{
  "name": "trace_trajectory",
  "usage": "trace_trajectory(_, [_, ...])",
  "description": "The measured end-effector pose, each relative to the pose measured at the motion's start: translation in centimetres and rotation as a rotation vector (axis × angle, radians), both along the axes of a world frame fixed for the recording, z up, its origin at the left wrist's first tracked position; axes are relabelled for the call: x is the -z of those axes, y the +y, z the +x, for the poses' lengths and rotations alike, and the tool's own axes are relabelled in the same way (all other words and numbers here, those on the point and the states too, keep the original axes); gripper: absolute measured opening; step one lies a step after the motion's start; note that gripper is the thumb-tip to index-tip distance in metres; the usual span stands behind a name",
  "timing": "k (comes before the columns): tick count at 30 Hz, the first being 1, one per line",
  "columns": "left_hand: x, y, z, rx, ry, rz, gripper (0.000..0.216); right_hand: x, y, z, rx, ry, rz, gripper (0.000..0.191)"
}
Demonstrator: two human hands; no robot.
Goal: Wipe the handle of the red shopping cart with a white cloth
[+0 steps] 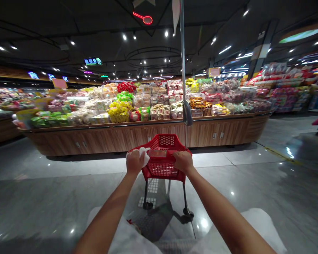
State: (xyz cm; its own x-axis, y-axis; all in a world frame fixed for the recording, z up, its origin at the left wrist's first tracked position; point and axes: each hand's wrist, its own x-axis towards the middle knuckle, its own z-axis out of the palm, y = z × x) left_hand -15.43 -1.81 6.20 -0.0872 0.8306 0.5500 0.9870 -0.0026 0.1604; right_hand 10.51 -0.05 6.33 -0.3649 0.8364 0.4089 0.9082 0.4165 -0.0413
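Note:
A small red shopping cart (164,144) stands in front of me on the glossy floor. My left hand (134,162) is closed round the left end of its handle, with a white tissue or crumpled paper (144,154) pressed under the fingers. My right hand (183,161) grips the right end of the handle. A tall metal pole (183,67) rises from the cart's right side. The basket looks empty from here.
A long curved wooden display counter (148,135) heaped with packaged snacks spans the view just beyond the cart. More shelves of goods stand at the far right (283,88) and far left (5,100). Grey polished floor (55,197) spreads on both sides.

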Motion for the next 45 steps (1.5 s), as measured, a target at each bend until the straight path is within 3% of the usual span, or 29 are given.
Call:
trace_trajectory(3, [2.2, -1.9, 1.2, -0.009, -0.032, 0.219, 0.041, -0.1, -0.2, -0.3, 0.001, 0.022, 0.005, 0.025])
trace_trajectory(5, [2.2, -2.4, 3.5, 0.048, -0.034, 0.22, 0.04, -0.1, -0.3, -0.5, 0.001, 0.026, 0.011, 0.024])
trace_trajectory(9, [-1.0, -1.5, 8.7, 0.271, 0.068, 0.018, 0.037, 0.0, -0.4, -0.6, 0.004, 0.036, 0.024, 0.022])
trace_trajectory(12, [-3.9, 0.1, 9.9, 0.253, 0.119, -0.201, 0.047, 0.1, -0.2, 0.1, -0.01, 0.004, 0.02, 0.022])
trace_trajectory(16, [-5.4, 2.0, 6.7, 0.171, 0.138, -0.377, 0.055, 0.3, 0.1, 0.9, -0.028, -0.059, 0.043, 0.022])
trace_trajectory(21, [-2.6, 1.3, -0.2, 0.038, 0.115, -0.127, 0.057, 0.7, 0.6, 1.0, -0.07, -0.033, 0.102, 0.023])
trace_trajectory(26, [0.3, 0.3, -4.9, 0.289, 0.081, 0.203, 0.047, 1.1, 1.1, 1.6, -0.14, -0.002, 0.128, 0.018])
trace_trajectory(31, [0.7, 1.1, -6.1, 0.354, -0.287, 0.201, 0.047, 0.9, 3.4, 3.6, -0.197, -0.032, 0.097, 0.025])
trace_trajectory(34, [0.9, 1.0, -4.5, 0.291, -0.422, 0.205, 0.048, 0.3, 4.9, 4.8, -0.222, -0.037, 0.081, 0.034])
trace_trajectory(36, [1.2, 0.6, -2.2, 0.242, -0.382, 0.254, 0.044, 0.0, 4.9, 4.8, -0.249, 0.029, 0.143, 0.053])
trace_trajectory(39, [1.7, -0.7, 1.8, 0.186, -0.299, 0.33, 0.042, -0.1, 3.0, 3.0, -0.441, 0.155, 0.216, 0.077])
trace_trajectory(42, [1.9, -2.2, 5.3, 0.326, -0.278, 0.308, 0.04, 0.6, 0.1, 0.1, -0.637, 0.295, 0.19, 0.076])
trace_trajectory(45, [2.4, -3.1, 7.0, 0.598, -0.273, 0.252, 0.037, 1.9, -1.9, -1.5, -0.505, 0.533, 0.211, 0.062])
